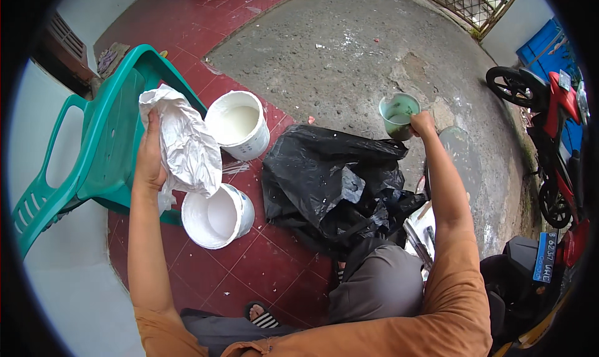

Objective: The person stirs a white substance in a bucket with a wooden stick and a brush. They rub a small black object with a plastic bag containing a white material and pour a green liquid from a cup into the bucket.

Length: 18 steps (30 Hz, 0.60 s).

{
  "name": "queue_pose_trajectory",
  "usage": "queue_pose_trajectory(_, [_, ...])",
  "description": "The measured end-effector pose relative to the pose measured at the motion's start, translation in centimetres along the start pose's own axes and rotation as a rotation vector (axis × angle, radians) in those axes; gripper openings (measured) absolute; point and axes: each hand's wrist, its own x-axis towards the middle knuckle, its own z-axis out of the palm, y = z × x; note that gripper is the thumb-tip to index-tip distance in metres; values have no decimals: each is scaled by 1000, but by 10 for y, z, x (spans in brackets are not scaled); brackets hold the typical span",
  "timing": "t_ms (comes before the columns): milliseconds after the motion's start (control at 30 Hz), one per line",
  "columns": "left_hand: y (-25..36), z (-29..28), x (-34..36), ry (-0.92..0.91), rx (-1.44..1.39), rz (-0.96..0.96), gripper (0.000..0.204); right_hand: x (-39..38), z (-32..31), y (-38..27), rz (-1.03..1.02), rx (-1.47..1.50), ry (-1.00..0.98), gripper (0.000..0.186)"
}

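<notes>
In my left hand (150,151) is a crumpled white bag (187,141), its fingers closed around the left edge. The bag hangs above two white buckets. The far bucket (253,141) holds a whitish liquid; the near bucket (244,213) is coated white inside, and the bag hides part of its rim. Out to the right, my right hand (422,125) grips a green, stained cup (399,104) by its handle side. The cup is tilted so that its inside shows, over the grey concrete. A black plastic bag (312,170) lies between my two arms.
A green plastic chair (112,126) stands at the left by the white wall. Red tiles (274,263) meet rough concrete (299,63). At the right is a red and black motorcycle (555,120), with a blue container (549,45) behind it. A metal gate (462,1) stands far off.
</notes>
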Motion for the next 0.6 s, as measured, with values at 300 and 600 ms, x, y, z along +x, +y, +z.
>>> queue_pose_trajectory(300, [15,25,-34,27,99,144,62,36,76,162,367,559,-174,23])
queue_pose_trajectory(600, [30,35,-56,30,131,189,65,-82,-34,-23,-265,-330,211,63])
